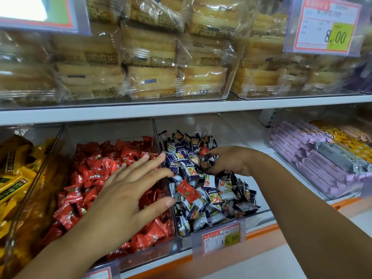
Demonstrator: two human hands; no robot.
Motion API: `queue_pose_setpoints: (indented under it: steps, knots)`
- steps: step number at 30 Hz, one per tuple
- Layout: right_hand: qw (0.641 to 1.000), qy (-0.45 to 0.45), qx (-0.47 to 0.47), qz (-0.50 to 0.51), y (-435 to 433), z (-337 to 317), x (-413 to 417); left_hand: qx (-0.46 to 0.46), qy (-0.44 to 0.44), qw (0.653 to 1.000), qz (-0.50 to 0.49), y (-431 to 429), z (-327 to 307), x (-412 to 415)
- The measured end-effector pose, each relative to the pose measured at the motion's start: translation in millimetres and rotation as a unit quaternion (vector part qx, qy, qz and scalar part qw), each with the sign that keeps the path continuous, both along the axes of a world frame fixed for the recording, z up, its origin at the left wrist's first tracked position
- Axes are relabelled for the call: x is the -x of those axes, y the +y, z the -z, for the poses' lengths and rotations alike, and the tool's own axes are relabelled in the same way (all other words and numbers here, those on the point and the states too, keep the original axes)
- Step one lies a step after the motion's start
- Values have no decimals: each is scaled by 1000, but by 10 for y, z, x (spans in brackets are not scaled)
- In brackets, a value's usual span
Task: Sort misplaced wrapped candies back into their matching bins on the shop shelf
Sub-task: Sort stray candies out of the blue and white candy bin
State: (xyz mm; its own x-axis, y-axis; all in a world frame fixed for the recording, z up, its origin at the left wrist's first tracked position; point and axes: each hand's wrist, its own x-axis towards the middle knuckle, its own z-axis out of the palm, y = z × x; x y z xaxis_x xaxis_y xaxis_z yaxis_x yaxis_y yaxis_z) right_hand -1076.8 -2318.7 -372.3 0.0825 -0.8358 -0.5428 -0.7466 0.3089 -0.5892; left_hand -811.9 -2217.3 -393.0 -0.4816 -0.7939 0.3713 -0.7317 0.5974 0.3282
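1. While digging in the right bin [183, 241], grips some blue candies [206, 161] in curled right hand [227, 161], likely to uncover strays.
2. Holds left hand [128, 190] flat, fingers spread, empty, over red bin [153, 252], perhaps as guard.
3. Misplaced: red candy [188, 191] lying among the blue ones, near middle.

Red candies [90, 172] & navy-white candies [211, 190] have glossy crinkly plastic wrappers, bins [156, 129] are clear smooth plastic w/ paper price tag [221, 237], shelf [181, 109] smooth white.
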Motion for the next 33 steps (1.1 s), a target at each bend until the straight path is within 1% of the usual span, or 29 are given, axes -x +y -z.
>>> queue_pose_setpoints:
  steps: [5, 8, 11, 17, 20, 22, 24, 26, 28, 31, 33]
  knots:
    - [997, -66, 38, 25, 39, -120, 68, 2, 1, 1000, -1, -10, -11, 3]
    - [994, -88, 58, 21, 80, -166, 93, -32, -7, 999, -15, 17, -37, -10]
    - [993, -90, 70, 7, 102, -182, 98, -54, -12, 998, -20, 33, -51, -19]
    - [982, -159, 96, -23, 157, -230, 92, -63, -26, 997, -24, 39, -63, -18]
    - [980, -172, 80, -58, 204, -301, 112, -70, -18, 997, -21, 40, -51, -26]
    - [983, -150, 87, -59, 202, -341, 143, -72, -23, 997, -23, 36, -47, -18]
    - [983, -100, 155, -7, 140, -340, 134, -71, -30, 997, -26, 28, -52, -12]
    - [979, -50, 192, 32, 41, -275, 54, -72, -33, 996, -27, 29, -57, -12]
    - [979, 2, 203, 20, -50, -137, -55, -74, -32, 996, -28, 35, -62, -14]
    - [973, 77, 214, -24, -140, 121, -155, -74, -33, 996, -30, 47, -63, -12]
    - [971, 85, 221, -15, -184, 250, -139, -74, -32, 996, -30, 48, -65, -11]
